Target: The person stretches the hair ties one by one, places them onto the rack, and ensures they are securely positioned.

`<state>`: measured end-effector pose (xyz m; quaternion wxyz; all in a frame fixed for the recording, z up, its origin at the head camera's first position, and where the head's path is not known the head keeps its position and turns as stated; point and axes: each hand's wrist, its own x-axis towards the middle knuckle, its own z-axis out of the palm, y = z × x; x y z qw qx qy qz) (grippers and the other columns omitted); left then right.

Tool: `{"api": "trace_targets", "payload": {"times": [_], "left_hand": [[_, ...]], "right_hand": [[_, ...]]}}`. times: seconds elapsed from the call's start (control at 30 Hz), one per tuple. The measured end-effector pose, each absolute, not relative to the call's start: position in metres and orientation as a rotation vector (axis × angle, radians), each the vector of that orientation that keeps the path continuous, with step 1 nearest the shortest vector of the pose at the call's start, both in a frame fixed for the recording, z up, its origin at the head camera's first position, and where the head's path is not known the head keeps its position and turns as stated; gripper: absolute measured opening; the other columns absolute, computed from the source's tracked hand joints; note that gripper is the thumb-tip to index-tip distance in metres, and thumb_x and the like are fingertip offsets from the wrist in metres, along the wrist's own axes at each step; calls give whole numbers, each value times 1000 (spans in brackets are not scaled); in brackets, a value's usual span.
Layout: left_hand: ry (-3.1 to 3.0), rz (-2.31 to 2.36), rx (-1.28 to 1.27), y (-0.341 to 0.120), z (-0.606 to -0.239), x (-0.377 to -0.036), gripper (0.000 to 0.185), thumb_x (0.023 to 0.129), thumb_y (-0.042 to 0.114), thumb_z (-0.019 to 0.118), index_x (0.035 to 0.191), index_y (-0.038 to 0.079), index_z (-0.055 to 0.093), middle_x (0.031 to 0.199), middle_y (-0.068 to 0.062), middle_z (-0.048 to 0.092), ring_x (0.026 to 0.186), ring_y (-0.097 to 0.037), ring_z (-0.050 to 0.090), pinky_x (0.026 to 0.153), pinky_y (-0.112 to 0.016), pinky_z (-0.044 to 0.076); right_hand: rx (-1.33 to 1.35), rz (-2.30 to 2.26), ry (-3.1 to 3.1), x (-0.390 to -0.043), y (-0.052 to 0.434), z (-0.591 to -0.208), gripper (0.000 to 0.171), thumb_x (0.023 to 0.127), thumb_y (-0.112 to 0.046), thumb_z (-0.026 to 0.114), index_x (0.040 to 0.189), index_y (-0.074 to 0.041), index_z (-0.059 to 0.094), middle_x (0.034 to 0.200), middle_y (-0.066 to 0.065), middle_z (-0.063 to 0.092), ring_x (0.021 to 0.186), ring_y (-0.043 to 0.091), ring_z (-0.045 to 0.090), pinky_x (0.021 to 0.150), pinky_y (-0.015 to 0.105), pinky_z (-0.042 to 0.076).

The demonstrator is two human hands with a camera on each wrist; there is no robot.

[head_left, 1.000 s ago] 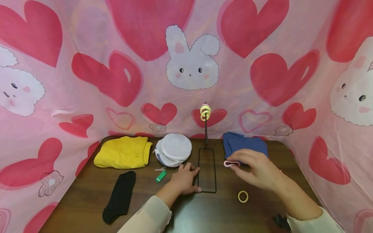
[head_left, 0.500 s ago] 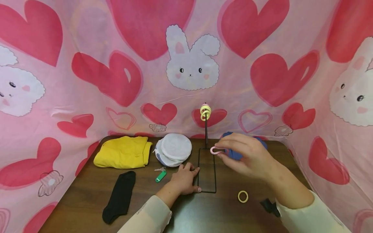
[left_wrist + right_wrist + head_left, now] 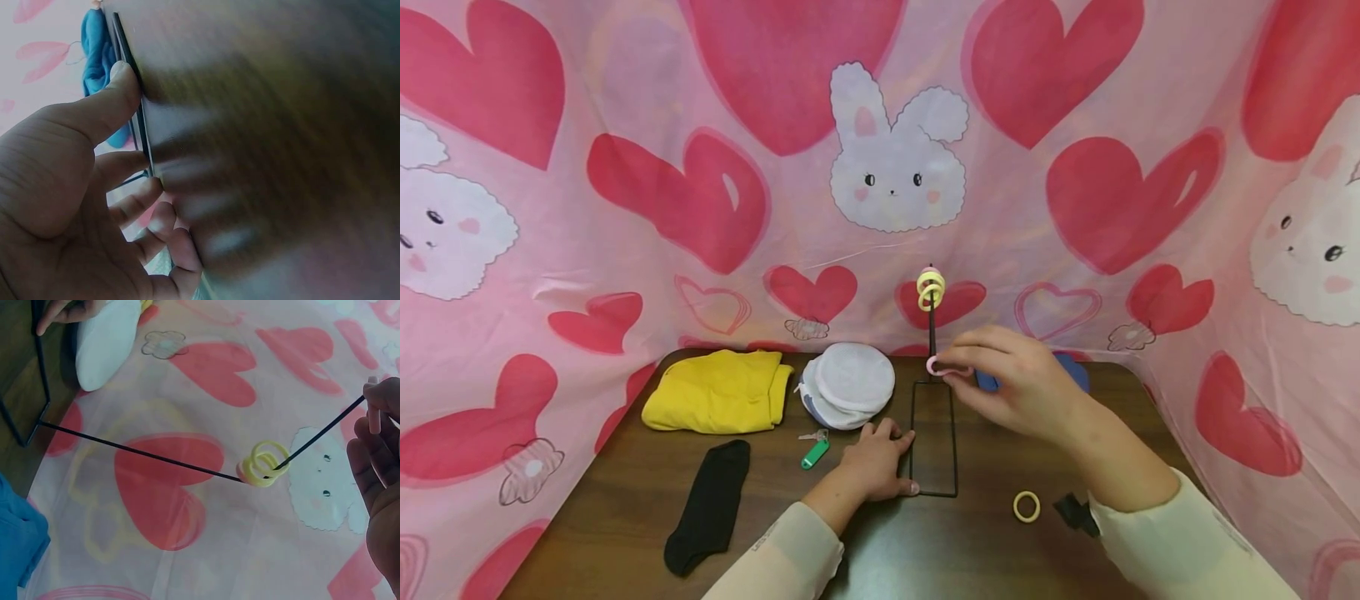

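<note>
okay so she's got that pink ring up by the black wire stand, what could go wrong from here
1. The right hand pinches the pink ring low beside the post of the wire stand, below the yellow rings at its top; bumping the post might shake them loose.
2. Only the left hand presses on the stand's base, so a knock could tip it.
3. The thin pinch might slip.

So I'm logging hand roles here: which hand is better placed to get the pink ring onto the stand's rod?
Probably the right hand: it already pinches the pink ring beside the rod. The left hand rests on the stand's base frame, steadying it.
</note>
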<state>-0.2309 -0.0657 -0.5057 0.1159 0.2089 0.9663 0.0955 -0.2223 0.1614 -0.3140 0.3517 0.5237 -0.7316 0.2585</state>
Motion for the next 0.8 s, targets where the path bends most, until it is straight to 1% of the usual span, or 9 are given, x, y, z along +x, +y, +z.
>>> {"api": "trace_targets", "payload": {"times": [0.07,0.13,0.2,0.3,0.4,0.5,0.57,0.8], "left_hand": [[2830,276,607,-66,-506,-231,86,81,62,81,155,28,52,143,-1,46,121,-26,44,76,-55,52],[2830,273,603,-66,-507,-232,86,81,62,81,155,28,52,143,-1,45,122,-26,44,77,-55,52],[2830,272,601,-66,-507,-232,87,81,63,81,155,29,52,143,-1,45,122,-26,44,76,-55,52],[2827,272,600,-67,-508,-232,87,81,63,81,155,29,51,144,-1,45,122,-26,43,76,-55,52],[2825,270,601,-67,-508,-232,87,82,63,80,156,28,51,144,-1,45,121,-25,43,76,-55,52],[2828,270,602,-67,-507,-231,87,82,62,80,156,28,51,144,-1,45,122,-25,43,77,-55,52],[2830,271,603,-66,-508,-230,87,81,62,81,155,28,51,144,-1,45,122,-26,44,77,-55,52],[2843,235,595,-66,-509,-229,87,81,65,79,156,31,50,144,1,44,124,-25,43,75,-54,53]], "right_hand": [[1351,680,-1908,-228,161,-316,29,101,-33,66,108,-8,79,106,3,73,91,15,68,78,26,56],[1330,688,-1933,-234,161,-318,30,101,-34,66,108,-8,79,107,4,73,93,17,69,81,27,56],[1295,691,-1966,-240,162,-321,27,98,-31,72,108,-7,79,108,5,73,94,18,69,84,28,56],[1244,687,-2003,-250,161,-323,23,89,-17,83,109,-6,79,108,6,73,98,21,69,84,29,56],[1209,666,-2028,-262,158,-324,32,78,-5,87,109,-5,78,109,7,72,101,23,68,85,35,57],[1176,635,-2057,-273,155,-324,35,77,-5,88,111,-4,77,111,10,71,106,26,67,91,43,56],[1143,611,-2088,-279,154,-324,37,78,-6,89,112,-4,76,113,12,70,108,28,66,93,46,56],[996,589,-2245,-299,151,-327,45,80,-11,88,122,-5,72,124,15,65,118,35,57,98,51,51]]}}
